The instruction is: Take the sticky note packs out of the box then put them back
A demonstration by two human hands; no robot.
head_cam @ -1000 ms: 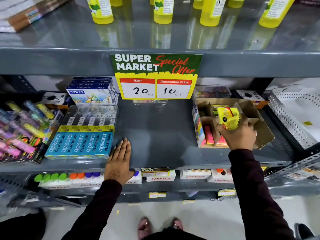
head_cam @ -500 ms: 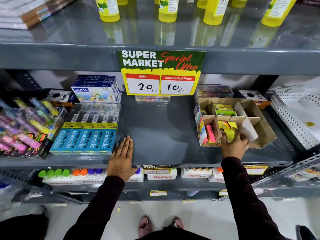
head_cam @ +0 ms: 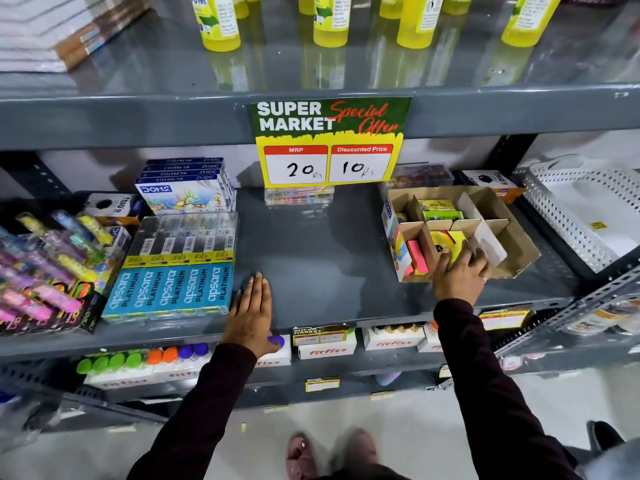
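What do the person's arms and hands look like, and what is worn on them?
Both arms are covered by long, dark maroon sleeves that end at the wrists, plain and without markings. The left hand is bare, and no ring or watch shows on it. The right hand wears a thin ring on one finger.

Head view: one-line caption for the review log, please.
Right hand sets a yellow sticky note pack into the divided cardboard box; left hand lies flat on the grey shelf.
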